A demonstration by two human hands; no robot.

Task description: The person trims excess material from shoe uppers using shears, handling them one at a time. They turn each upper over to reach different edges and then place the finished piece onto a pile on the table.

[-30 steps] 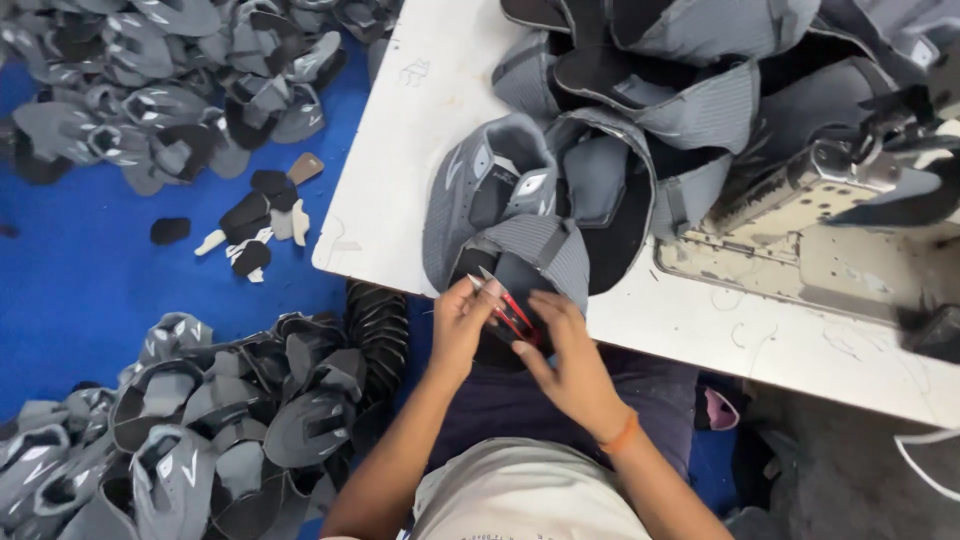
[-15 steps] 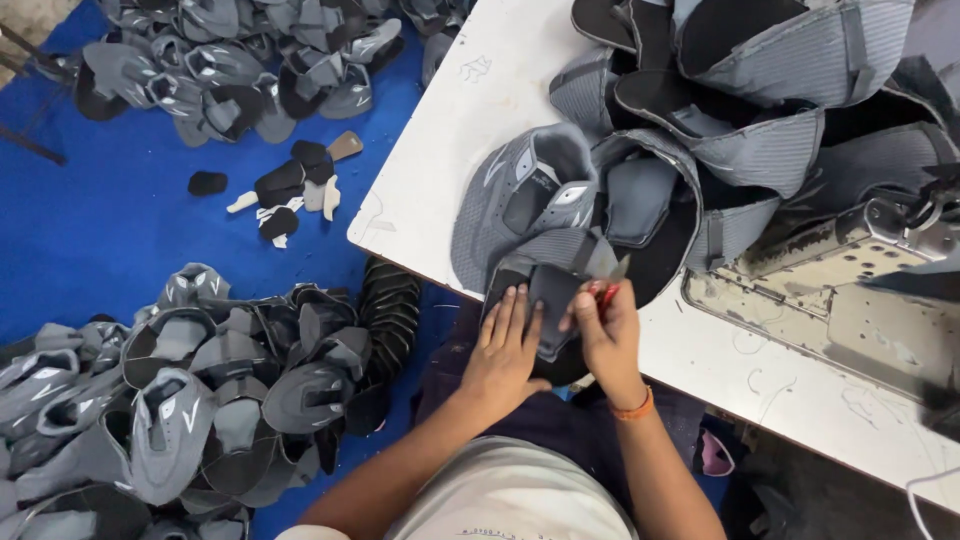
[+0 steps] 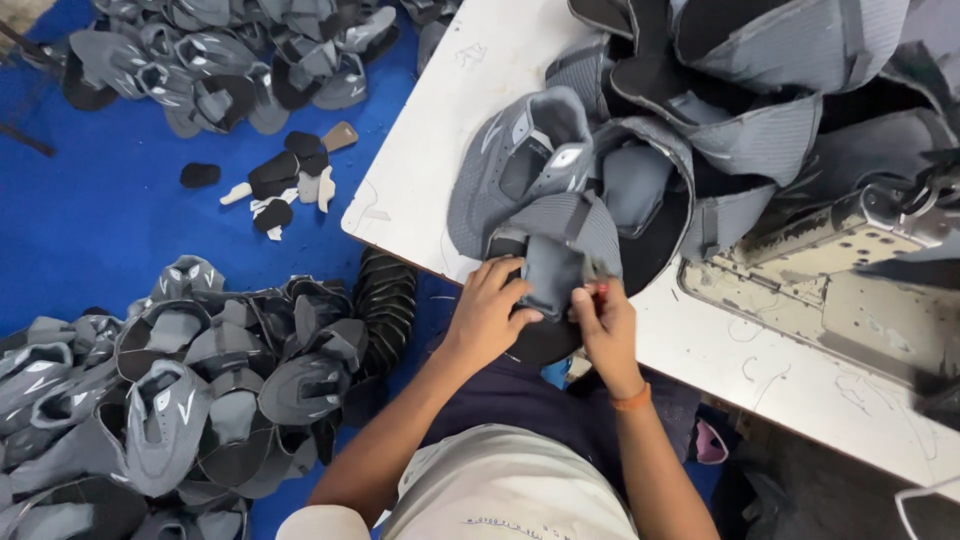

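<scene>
A grey knitted shoe upper [image 3: 560,235] with a dark lining lies at the near edge of the white table [image 3: 440,150]. My left hand [image 3: 490,310] grips its lower left part, fingers curled over the fabric. My right hand [image 3: 603,318] pinches the upper's edge and holds a small red-handled tool [image 3: 598,290], possibly thread snips, against the fabric. A second grey upper [image 3: 520,160] lies just behind it, touching it.
More grey and black uppers [image 3: 760,90] are piled at the table's back right. A worn sewing machine base [image 3: 820,270] sits at the right. On the blue floor lie heaps of uppers [image 3: 200,370], another heap [image 3: 230,50] farther off, and loose cut pieces [image 3: 285,180].
The view has shifted and the work sits further right in frame. My hands have turned the upper on the table edge; the right hand now works at its right edge.
</scene>
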